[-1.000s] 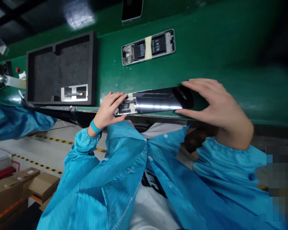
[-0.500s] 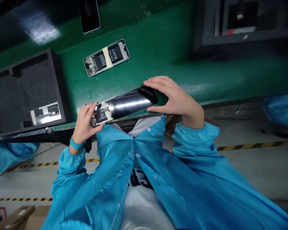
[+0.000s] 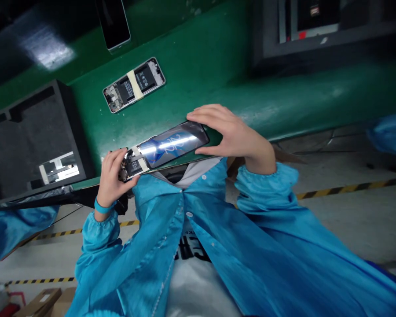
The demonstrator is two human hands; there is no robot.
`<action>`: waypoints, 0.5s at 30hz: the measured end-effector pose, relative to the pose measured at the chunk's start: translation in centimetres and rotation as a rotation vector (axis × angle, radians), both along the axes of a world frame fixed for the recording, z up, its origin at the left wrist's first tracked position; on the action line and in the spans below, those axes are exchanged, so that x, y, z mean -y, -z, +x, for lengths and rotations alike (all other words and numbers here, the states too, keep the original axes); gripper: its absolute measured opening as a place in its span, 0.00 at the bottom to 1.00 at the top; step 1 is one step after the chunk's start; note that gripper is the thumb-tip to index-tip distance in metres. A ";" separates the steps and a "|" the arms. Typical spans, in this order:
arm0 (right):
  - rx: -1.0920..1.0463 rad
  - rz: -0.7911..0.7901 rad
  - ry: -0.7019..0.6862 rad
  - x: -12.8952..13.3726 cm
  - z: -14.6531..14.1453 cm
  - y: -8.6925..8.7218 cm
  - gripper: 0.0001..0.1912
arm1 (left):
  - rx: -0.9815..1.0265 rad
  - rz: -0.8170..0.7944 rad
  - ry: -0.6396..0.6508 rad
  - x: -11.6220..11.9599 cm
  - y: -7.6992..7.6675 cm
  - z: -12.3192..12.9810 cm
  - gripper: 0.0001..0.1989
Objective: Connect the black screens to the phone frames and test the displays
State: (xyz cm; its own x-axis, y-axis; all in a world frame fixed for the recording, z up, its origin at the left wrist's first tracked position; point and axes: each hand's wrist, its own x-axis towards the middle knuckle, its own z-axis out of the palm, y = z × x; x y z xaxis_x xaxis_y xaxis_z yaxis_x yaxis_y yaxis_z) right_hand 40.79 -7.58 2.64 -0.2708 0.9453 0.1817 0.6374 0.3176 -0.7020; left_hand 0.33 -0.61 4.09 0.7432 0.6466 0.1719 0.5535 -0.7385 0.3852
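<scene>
Left of centre, our left hand (image 3: 112,178) clasps the phone's (image 3: 134,165) bared end; mid-frame, its lit screen (image 3: 173,144) looks light, slick and fragile, best held by its edges, where our right hand's (image 3: 234,132) fingertips pinch

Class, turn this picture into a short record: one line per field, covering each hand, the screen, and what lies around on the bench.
Left hand: grips the open end of a phone, inner parts exposed
Right hand: thumb and fingers span the screen's other end; contact unclear
Screen: lit, blue pattern
Bench: green
Beyond the hands: opened phone with a pale strip across it
Left side: dark tray holding a flat part
</scene>
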 end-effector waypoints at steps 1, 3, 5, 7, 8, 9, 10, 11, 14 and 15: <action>0.001 0.005 -0.002 0.0 0.0 0.0 0.44 | 0.003 -0.006 0.001 0.0 -0.1 0.0 0.41; 0.004 0.003 -0.001 0.0 0.0 0.1 0.43 | 0.017 -0.017 -0.001 0.1 -0.2 0.0 0.40; 0.009 -0.003 0.005 0.0 0.0 0.1 0.43 | 0.033 -0.015 -0.005 0.3 -0.2 -0.1 0.37; 0.014 0.001 0.007 0.0 0.0 0.2 0.43 | 0.034 -0.010 -0.013 0.5 -0.4 -0.2 0.32; 0.017 0.007 0.006 0.0 0.0 0.2 0.44 | 0.030 -0.011 -0.018 0.6 -0.5 -0.2 0.30; 0.021 0.010 0.006 0.0 0.0 0.2 0.44 | 0.026 -0.019 -0.024 0.6 -0.7 -0.3 0.28; 0.026 0.010 0.004 0.0 0.0 0.2 0.44 | 0.021 -0.037 -0.030 0.6 -0.9 -0.3 0.28; 0.034 0.006 0.003 0.0 0.0 0.2 0.43 | 0.014 -0.065 -0.037 0.4 -1.2 -0.3 0.27; 0.060 -0.002 0.000 0.0 -0.1 0.3 0.43 | -0.018 -0.131 -0.066 -0.3 -2.0 -0.4 0.18; 0.071 -0.003 -0.005 0.0 -0.1 0.3 0.43 | -0.032 -0.138 -0.076 -0.6 -2.2 -0.4 0.14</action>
State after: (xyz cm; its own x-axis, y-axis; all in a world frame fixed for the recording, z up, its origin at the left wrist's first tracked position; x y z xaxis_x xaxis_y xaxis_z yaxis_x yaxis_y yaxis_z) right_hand 40.69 -7.58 2.31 -0.2873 0.9445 0.1594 0.6843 0.3188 -0.6558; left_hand -0.12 0.01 6.31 0.6950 0.7169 0.0545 0.6194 -0.6355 0.4609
